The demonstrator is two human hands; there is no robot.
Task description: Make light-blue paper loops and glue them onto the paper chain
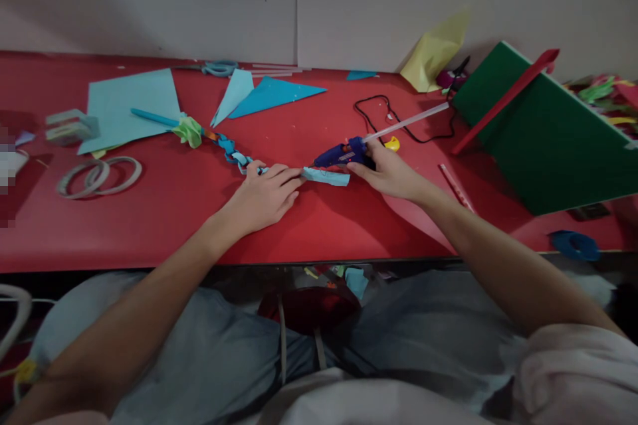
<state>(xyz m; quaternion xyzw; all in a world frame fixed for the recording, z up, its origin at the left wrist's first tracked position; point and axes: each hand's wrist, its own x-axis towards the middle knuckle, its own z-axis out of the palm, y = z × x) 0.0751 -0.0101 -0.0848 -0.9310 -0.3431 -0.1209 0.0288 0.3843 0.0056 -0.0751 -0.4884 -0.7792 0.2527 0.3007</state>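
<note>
My left hand [266, 196] lies palm down on the red table, fingers stretched out and thumb apart. Its fingertips touch the near end of a light-blue paper strip [329, 177]. Wrapped in my right hand [393, 169] is a blue hot glue gun [341, 153], its nozzle at the strip's left part. A clear glue stick [409, 123] juts out of the gun's back. Beyond my left fingers runs a blue paper chain [232, 151], partly hidden by the hand. It leads to a green paper flower [188, 131] and a blue paper-covered stick [152, 117].
Tape rolls [122, 176] lie at left near a light-blue sheet [132, 103]. Scissors [219, 68] and blue paper pieces [276, 96] are at the back. A black cord [428, 140] trails right. A green board [558, 139] with a red strip leans at far right.
</note>
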